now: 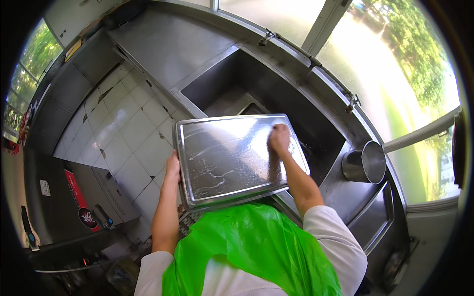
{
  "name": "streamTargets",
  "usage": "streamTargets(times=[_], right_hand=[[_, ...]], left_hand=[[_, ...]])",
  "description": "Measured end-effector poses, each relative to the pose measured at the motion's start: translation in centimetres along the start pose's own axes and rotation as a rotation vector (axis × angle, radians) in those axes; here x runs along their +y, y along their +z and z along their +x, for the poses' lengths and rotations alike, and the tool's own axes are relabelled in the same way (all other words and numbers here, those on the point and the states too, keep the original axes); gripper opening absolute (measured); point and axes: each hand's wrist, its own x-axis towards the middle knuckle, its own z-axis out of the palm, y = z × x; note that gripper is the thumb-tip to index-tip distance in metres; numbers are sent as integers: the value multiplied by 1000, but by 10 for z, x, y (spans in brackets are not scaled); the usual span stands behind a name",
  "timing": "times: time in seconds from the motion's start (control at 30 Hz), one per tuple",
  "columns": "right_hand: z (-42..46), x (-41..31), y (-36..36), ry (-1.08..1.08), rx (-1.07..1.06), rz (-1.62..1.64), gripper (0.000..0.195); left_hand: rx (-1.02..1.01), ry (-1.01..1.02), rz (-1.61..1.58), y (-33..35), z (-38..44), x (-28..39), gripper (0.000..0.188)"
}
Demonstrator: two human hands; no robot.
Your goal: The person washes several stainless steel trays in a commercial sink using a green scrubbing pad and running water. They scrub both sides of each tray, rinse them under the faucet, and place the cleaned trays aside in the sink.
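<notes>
A large rectangular metal tray (229, 159), bottom side up with wet streaks and suds, is tilted over the near edge of a deep steel sink (311, 111). My left hand (173, 166) grips its left edge, the fingers partly hidden behind the rim. Near the tray's right end my right hand (279, 137) is bunched against the wet surface; it is blurred, and whether it holds something cannot be made out. Part of another metal tray or pan (254, 108) shows down in the sink, behind the raised tray.
Two wall taps (267, 37) on a pipe run above the sink. A steel pot (363, 162) stands on the right ledge, with another tray (374, 218) beside it. A steel counter (174, 40) adjoins the sink; a dark appliance (55, 196) is at lower left, over white floor tiles (122, 114).
</notes>
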Motion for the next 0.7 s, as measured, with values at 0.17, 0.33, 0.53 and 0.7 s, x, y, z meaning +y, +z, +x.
streamTargets(times=[0.17, 0.33, 0.53, 0.7], right_hand=[[-70, -240, -20, -635, -342, 477, 25], [-25, -56, -25, -210, -234, 142, 12], [-57, -59, -63, -144, -226, 6, 16], [-126, -228, -97, -620, -320, 415, 22]], left_hand=[[-148, -30, -221, 73, 24, -16, 50], [-52, -39, -15, 14, 35, -8, 52], [-16, -33, -95, 29, 36, -11, 52], [-77, -50, -135, 92, 60, -20, 52]])
